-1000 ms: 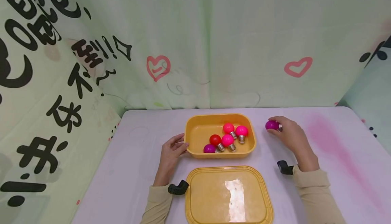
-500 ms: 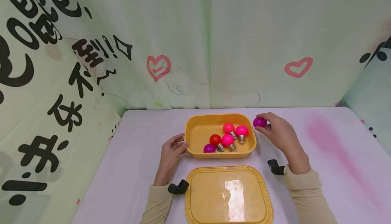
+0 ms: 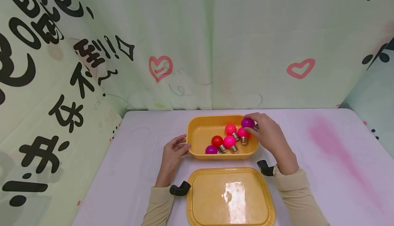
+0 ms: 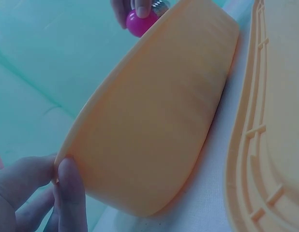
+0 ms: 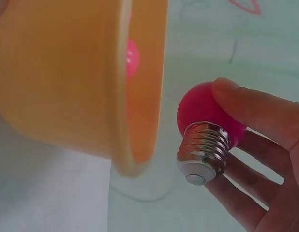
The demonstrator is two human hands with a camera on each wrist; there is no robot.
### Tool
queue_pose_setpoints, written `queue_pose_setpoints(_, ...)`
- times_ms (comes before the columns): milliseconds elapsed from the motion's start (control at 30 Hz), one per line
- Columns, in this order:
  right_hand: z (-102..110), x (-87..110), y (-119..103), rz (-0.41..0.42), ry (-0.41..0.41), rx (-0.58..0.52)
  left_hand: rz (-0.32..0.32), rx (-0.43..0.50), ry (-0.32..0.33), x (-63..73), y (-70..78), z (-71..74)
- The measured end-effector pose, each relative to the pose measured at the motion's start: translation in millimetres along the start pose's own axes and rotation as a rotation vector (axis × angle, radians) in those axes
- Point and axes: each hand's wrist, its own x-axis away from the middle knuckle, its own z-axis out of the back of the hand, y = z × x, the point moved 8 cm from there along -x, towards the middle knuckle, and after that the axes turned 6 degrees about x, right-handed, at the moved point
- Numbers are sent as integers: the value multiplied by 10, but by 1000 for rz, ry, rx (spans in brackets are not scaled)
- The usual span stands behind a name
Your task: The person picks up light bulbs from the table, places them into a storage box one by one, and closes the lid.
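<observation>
A purple light bulb [image 3: 247, 123] with a silver screw base is pinched between the thumb and fingers of my right hand [image 3: 268, 133], over the right end of the yellow box [image 3: 197, 157]. In the right wrist view the bulb [image 5: 202, 108] shows its metal base tilted down, close beside the box rim. My left hand [image 3: 173, 157] holds the box's left rim; the left wrist view shows its thumb [image 4: 72, 183] against the outer wall. Inside the box lie several bulbs: a red one [image 3: 217, 141], pink ones [image 3: 229, 141] and a purple one [image 3: 211, 149].
A yellow lid [image 3: 215, 198] lies flat in front of the box. Both stand on a table with a pale cloth [image 3: 138, 143]. A printed curtain [image 3: 240, 48] hangs behind the table's far edge, and another covers the left side.
My right hand has moved left with the purple bulb, from beside the box to over its right end. The left hand has stayed at the rim.
</observation>
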Motion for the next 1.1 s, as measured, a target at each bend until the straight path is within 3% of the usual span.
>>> queue_pose_setpoints(467, -175, -108, -294, 56, -10, 32, -1, -8, -2, -16, -29, 3)
queue_pose_setpoints(1100, -445, -259, -581, 117, -48, -36, 13, -6, 7, -1, -10, 0)
